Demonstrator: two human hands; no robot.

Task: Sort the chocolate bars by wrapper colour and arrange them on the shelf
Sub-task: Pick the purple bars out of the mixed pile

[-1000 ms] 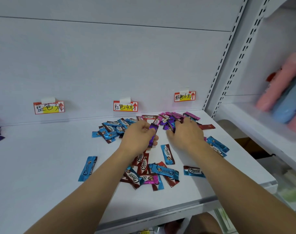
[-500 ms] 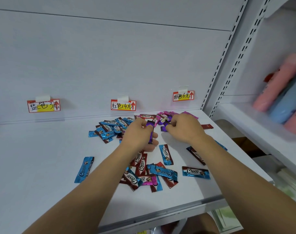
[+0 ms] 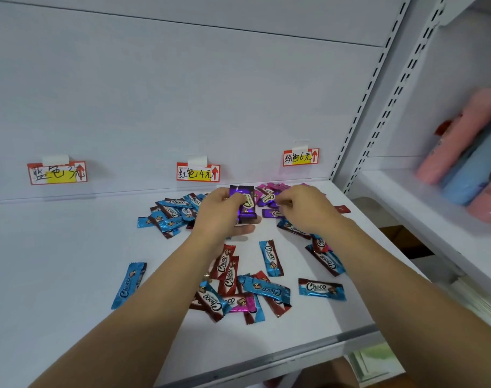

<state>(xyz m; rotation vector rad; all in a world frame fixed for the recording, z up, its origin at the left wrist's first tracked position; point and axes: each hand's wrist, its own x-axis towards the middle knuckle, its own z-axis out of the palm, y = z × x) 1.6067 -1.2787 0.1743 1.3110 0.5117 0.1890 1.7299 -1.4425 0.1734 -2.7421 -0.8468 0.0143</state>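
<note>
Both forearms reach in from the lower frame to mid-frame. The left hand (image 3: 220,210) has its grip clamped on a small stack of glossy purple foil chocolate bars (image 3: 245,204), held upright above the flat white shelf (image 3: 56,261). The right hand (image 3: 304,207) curls over the pink and purple foil bars (image 3: 269,197) at centre right; whether its grip pinches one, I cannot tell. Three handwritten red-and-yellow paper price tags (image 3: 198,172) line the back panel. Crinkled blue foil bars (image 3: 168,212) heap left of centre; mixed red and blue bars (image 3: 238,287) lie lower centre.
</note>
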